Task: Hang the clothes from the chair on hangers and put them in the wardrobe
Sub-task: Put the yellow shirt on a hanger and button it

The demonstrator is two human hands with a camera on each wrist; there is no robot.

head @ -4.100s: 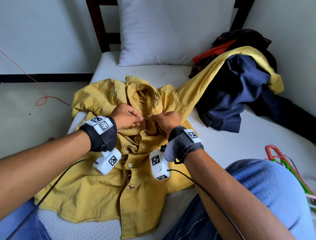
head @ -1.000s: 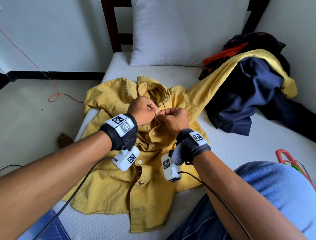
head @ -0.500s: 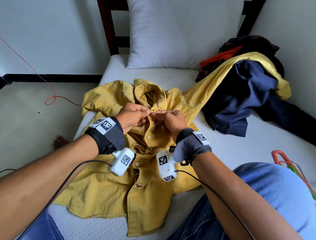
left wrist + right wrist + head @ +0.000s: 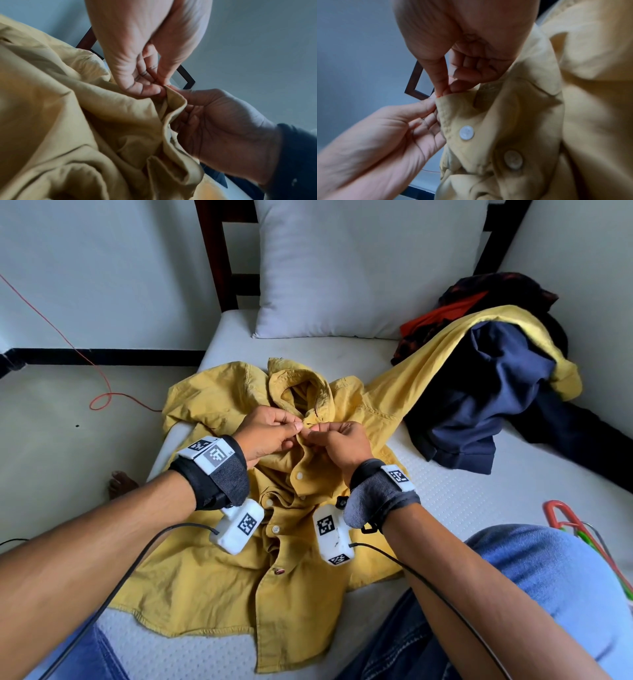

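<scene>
Lying spread on the bed (image 4: 479,501), yellow shirt (image 4: 212,583) was pinched at its top placket just below the collar by left hand (image 4: 270,433) and right hand (image 4: 342,443), white buttons (image 4: 466,132) below the fingers (image 4: 145,90), clothes pile (image 4: 486,392) right of them.

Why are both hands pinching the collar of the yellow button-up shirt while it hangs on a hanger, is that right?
Not quite. The left hand and right hand do pinch the yellow button-up shirt near its collar, but it is not on a hanger. The head view shows it lying spread on the white mattress.
</scene>
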